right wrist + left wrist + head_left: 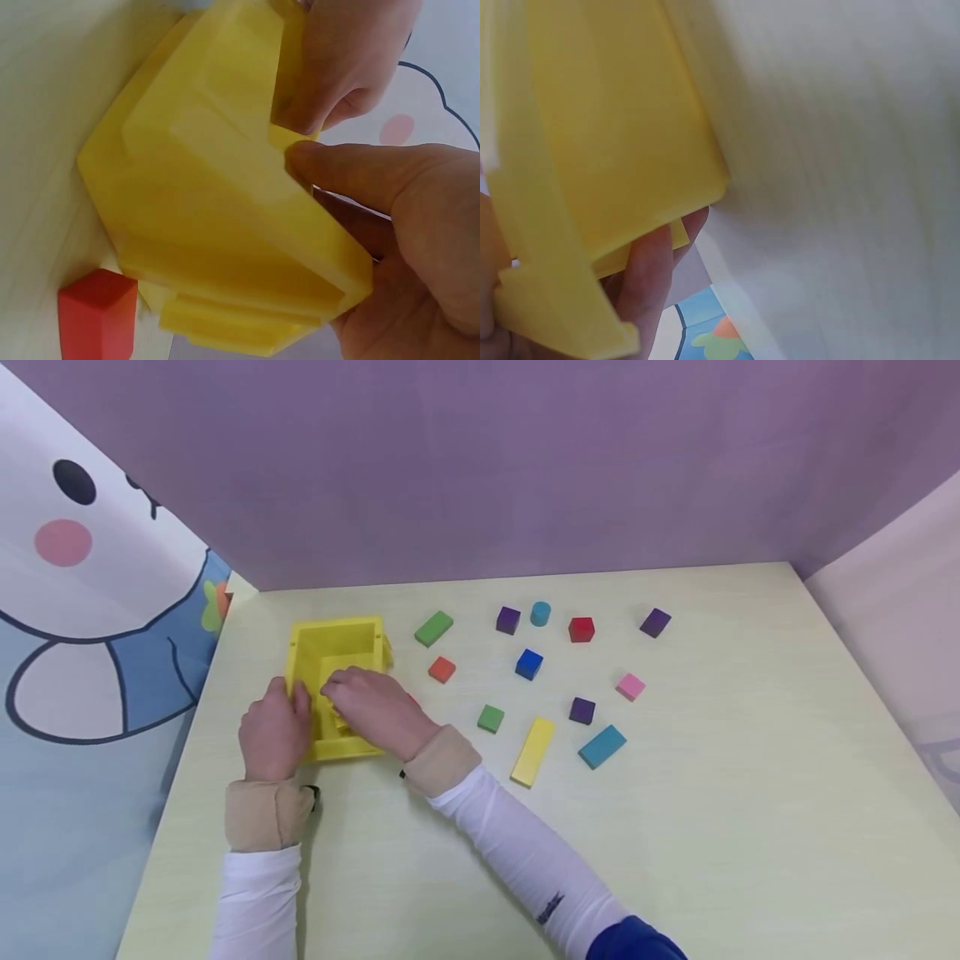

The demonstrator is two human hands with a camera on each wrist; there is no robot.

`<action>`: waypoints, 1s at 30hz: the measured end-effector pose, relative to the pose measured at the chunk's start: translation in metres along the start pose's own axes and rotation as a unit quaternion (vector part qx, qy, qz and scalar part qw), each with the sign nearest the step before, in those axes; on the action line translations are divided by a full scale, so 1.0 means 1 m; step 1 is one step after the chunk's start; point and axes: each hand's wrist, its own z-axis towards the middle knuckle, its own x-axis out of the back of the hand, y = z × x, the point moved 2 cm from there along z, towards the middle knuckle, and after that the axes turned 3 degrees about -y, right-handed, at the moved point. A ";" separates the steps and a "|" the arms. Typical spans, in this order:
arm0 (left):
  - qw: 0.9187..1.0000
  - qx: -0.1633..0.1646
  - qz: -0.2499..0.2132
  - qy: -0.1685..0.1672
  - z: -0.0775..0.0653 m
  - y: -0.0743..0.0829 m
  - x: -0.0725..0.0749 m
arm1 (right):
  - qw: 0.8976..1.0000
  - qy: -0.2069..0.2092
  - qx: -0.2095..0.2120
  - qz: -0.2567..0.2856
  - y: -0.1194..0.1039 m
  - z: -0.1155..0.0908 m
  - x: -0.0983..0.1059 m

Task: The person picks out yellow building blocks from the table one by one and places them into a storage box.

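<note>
Nearest the lens: the blue sleeve (pixel 633 939), low in the head view, with the right forearm slanting away from it, up and to the left.
Yellow box: here it sits, near the left end of the pale table (pixel 750 827), its front wall (pixel 341 749) toward the person and its opening upward.
Box's long axis: running away from the person, near end to far end, only slightly skewed.
Left hand: (pixel 276 735) right on the box's left wall, gripping it, thumb on the inner side, fingers outside; the box lies to this hand's right.
Right hand: (pixel 378 710) in over the right wall, fingers bent down into the box; whether they pinch anything, I cannot tell.
Which is nearer: both are at the box, one on each long side, with the right hand's fingers above the interior.
Under those fingers: a yellow piece (pixel 341 725), partly hidden, its long axis unclear.
Red block: (pixel 97 315) just beside the box on the table, right hand nearer.
Yellow bar: (pixel 532 752) well apart to the right, long axis slanting away, far end tipped rightward.
</note>
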 end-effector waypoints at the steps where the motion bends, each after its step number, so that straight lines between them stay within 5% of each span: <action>1: 1.000 0.000 0.000 0.000 0.000 0.000 0.000 | 1.000 -0.001 -0.001 -0.003 0.000 0.001 0.000; 21: 1.000 0.006 0.002 0.000 0.000 0.003 0.001 | 0.997 -0.048 -0.020 -0.063 -0.003 0.011 -0.007; 30: 1.000 0.005 0.001 -0.002 0.000 0.001 0.001 | 0.998 -0.045 -0.017 -0.051 -0.004 0.010 -0.006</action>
